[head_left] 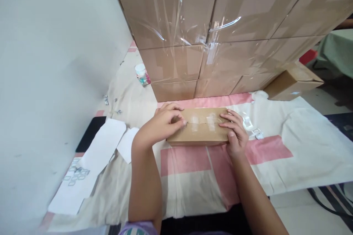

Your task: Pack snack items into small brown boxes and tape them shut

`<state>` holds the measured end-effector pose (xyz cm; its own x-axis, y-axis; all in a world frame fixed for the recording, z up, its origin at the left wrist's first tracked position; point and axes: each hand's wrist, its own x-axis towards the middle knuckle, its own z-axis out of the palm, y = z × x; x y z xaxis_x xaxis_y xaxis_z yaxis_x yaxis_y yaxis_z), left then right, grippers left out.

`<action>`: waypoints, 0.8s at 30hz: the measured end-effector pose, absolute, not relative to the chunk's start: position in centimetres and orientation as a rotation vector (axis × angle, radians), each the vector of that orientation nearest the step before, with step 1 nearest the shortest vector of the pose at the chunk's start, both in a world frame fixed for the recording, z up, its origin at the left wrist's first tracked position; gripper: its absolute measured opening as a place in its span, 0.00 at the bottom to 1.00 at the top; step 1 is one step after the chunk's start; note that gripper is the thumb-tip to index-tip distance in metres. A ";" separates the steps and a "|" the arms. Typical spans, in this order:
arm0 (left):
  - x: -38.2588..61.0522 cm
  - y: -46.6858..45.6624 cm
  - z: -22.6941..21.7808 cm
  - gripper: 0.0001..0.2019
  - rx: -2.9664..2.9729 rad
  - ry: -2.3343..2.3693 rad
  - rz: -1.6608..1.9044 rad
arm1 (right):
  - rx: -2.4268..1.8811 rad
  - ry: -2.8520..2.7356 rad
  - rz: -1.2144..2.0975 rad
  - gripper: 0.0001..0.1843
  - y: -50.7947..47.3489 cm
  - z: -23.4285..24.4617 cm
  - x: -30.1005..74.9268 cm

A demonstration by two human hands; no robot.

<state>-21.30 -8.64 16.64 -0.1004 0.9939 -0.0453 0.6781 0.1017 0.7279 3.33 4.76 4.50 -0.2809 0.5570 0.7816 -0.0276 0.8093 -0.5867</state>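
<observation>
A small brown cardboard box [202, 137] lies on a cream and pink cloth [190, 176] in front of me. Clear tape runs along its closed top seam. My left hand [162, 123] rests on the box's left end, its fingertips curled and pressed down on the seam. At the box's right end my right hand [234, 132] lies with its fingers flat on the top and the thumb down the near side. Neither hand lifts the box.
A tall stack of taped cardboard boxes [220, 25] rises just behind. Another box [292, 84] sits at the right. White backing sheets [91, 161] lie at the left by the wall [49, 80]. A small cup [142, 74] stands near the stack. Scraps of clear tape [252, 126] lie right of the box.
</observation>
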 end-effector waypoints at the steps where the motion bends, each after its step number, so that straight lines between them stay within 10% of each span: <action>1: -21.4 -8.5 16.6 0.09 1.632 1.847 0.733 | -0.414 -1.776 0.586 0.16 4.8 4.5 3.3; 9: -21.3 -8.4 16.3 0.06 1.629 2.004 0.631 | -0.457 -1.753 0.582 0.17 4.5 4.4 3.3; 15: -21.4 -8.6 16.5 0.26 1.551 2.079 0.618 | -0.422 -1.761 0.590 0.16 4.6 4.6 3.3; 24: -21.5 -6.8 14.6 0.12 1.414 1.985 0.804 | -0.446 -1.748 0.596 0.15 4.3 4.7 3.2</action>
